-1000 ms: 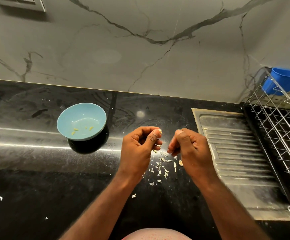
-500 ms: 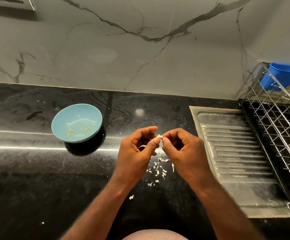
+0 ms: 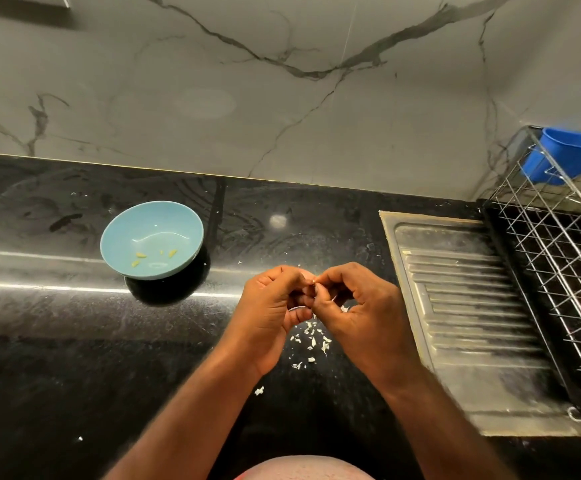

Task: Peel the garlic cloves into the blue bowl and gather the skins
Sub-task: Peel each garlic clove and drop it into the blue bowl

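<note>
My left hand (image 3: 271, 306) and my right hand (image 3: 355, 306) meet fingertip to fingertip above the black counter. Between them they pinch a small garlic clove (image 3: 314, 281), mostly hidden by the fingers. Right below the hands lies a scatter of pale garlic skins (image 3: 311, 339). The light blue bowl (image 3: 119, 233) stands to the left of my hands and holds a few small yellowish peeled cloves (image 3: 140, 255).
A steel drainboard (image 3: 472, 306) borders the counter on the right, with a wire dish rack (image 3: 559, 271) and a blue plastic container (image 3: 569, 157) beyond it. A marble wall rises behind. Stray skin flecks (image 3: 259, 390) dot the counter nearer to me.
My hands were apart a second ago. They have come together and now both pinch the clove.
</note>
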